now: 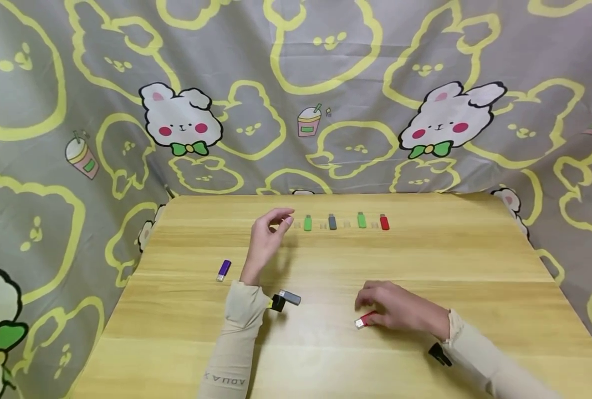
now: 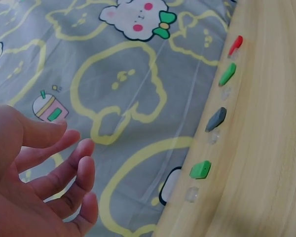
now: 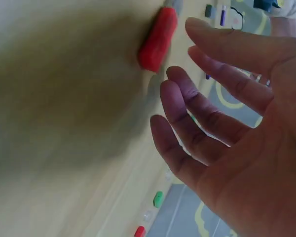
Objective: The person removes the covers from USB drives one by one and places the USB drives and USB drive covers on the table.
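My left hand (image 1: 268, 238) hovers near the left end of a row of USB sticks, its fingers loosely bent and holding nothing. Closest to it in that row is a green USB stick (image 1: 308, 223), also seen below the fingers' right in the left wrist view (image 2: 201, 170). Over the table's right half, my right hand (image 1: 393, 305) is beside a red USB stick (image 1: 366, 320) with a silver plug. The right wrist view shows a gap between the fingertips (image 3: 173, 74) and this red stick (image 3: 159, 39).
The row continues with a grey stick (image 1: 332, 222), another green stick (image 1: 361, 220) and a red stick (image 1: 384, 222), with small clear pieces between. A purple stick (image 1: 224, 270) and a grey stick (image 1: 291, 297) lie nearer. Patterned cloth (image 1: 256, 127) hangs behind the wooden table (image 1: 176, 332).
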The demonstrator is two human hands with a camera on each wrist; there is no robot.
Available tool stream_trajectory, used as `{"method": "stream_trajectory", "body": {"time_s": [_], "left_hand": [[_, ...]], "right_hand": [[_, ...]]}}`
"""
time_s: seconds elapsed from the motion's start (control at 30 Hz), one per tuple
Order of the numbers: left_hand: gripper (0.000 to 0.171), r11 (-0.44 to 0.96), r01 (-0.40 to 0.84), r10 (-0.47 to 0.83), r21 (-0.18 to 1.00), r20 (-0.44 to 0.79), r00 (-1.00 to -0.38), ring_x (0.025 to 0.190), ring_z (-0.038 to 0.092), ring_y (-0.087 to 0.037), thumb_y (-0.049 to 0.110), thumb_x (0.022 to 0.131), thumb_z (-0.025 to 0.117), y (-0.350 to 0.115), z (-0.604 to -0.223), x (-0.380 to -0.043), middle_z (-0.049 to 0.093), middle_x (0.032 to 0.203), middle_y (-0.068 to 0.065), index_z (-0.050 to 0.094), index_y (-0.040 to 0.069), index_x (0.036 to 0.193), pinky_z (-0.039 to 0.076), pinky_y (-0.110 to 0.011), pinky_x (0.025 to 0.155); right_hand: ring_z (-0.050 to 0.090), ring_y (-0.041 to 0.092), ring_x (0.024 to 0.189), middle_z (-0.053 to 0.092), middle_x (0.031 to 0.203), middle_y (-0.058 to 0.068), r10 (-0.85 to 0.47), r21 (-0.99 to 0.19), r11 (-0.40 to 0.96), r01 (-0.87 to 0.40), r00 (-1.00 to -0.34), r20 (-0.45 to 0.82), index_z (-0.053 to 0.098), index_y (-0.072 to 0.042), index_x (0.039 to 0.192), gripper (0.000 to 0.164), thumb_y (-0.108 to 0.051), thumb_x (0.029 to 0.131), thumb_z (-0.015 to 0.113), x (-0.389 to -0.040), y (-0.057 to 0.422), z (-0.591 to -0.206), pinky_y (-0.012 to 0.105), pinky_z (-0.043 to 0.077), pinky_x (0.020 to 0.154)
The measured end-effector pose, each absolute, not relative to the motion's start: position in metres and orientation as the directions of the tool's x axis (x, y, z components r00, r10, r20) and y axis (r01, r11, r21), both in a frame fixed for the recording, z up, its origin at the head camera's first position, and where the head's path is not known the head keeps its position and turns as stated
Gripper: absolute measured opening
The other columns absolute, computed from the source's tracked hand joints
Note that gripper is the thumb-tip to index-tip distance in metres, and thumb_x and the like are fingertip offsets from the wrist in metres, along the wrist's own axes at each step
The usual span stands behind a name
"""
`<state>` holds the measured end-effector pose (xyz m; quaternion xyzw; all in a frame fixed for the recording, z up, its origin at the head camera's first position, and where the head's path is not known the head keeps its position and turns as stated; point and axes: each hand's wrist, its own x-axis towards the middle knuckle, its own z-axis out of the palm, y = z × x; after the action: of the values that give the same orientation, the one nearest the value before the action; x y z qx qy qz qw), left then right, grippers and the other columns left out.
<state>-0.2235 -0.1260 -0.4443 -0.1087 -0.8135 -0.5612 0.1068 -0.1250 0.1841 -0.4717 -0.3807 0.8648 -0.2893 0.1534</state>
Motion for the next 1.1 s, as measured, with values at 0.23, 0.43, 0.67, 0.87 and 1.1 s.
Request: {"method": "stream_trajectory", "body": {"time_s": [0.23,0.43,0.67,0.87,1.1], "left_hand": [[0.022,0.365,0.296,0.114,0.883,0.274,-0.955,0.096,0.064,-0.027,0.011,0.101,0.067,-0.119,-0.449,-0.222,0.073,0.104,-0.012,0.073,0.001,0.119,0.047,-0.026,0.071],[0.02,0.376,0.299,0.075,0.877,0.293,-0.953,0.096,0.064,-0.027,0.01,0.099,0.068,-0.121,-0.447,-0.223,0.074,0.103,-0.011,0.074,0.003,0.117,0.047,-0.026,0.071],[0.02,0.373,0.248,0.038,0.894,0.252,-0.967,0.099,0.065,-0.028,0.01,0.1,0.067,-0.127,-0.444,-0.221,0.074,0.106,-0.011,0.074,0.004,0.118,0.049,-0.029,0.074],[0.02,0.372,0.25,0.075,0.894,0.24,-0.968,0.1,0.065,-0.026,0.012,0.1,0.068,-0.127,-0.445,-0.219,0.074,0.11,-0.012,0.074,0.004,0.117,0.05,-0.031,0.075],[0.018,0.383,0.286,0.123,0.878,0.258,-0.958,0.098,0.066,-0.024,0.01,0.1,0.068,-0.121,-0.445,-0.217,0.074,0.113,-0.014,0.075,0.002,0.114,0.051,-0.029,0.073]], "right_hand": [[0.06,0.003,0.085,0.065,0.097,-0.008,-0.728,-0.62,0.551,-0.559,-0.685,-0.03,0.075,-0.012,0.101,0.015,-0.006,0.089,0.08,-0.104,0.188,-0.483,0.025,0.056,0.074],[0.061,0.004,0.086,0.066,0.095,-0.008,-0.744,-0.619,0.527,-0.582,-0.668,-0.006,0.074,-0.012,0.099,0.019,0.002,0.087,0.079,-0.107,0.185,-0.481,0.025,0.057,0.075],[0.056,0.002,0.078,0.062,0.087,-0.009,-0.74,-0.642,0.524,-0.56,-0.672,-0.019,0.069,-0.016,0.09,0.024,0.005,0.087,0.077,-0.111,0.184,-0.477,0.022,0.053,0.068],[0.059,0.004,0.079,0.068,0.091,-0.007,-0.664,-0.661,0.534,-0.528,-0.746,0.06,0.068,-0.014,0.096,0.021,0.005,0.089,0.076,-0.122,0.179,-0.472,0.023,0.055,0.069],[0.065,0.007,0.083,0.072,0.097,-0.006,-0.565,-0.674,0.502,-0.542,-0.796,0.219,0.071,-0.013,0.103,0.024,0.005,0.088,0.078,-0.144,0.165,-0.458,0.025,0.058,0.072]]}}
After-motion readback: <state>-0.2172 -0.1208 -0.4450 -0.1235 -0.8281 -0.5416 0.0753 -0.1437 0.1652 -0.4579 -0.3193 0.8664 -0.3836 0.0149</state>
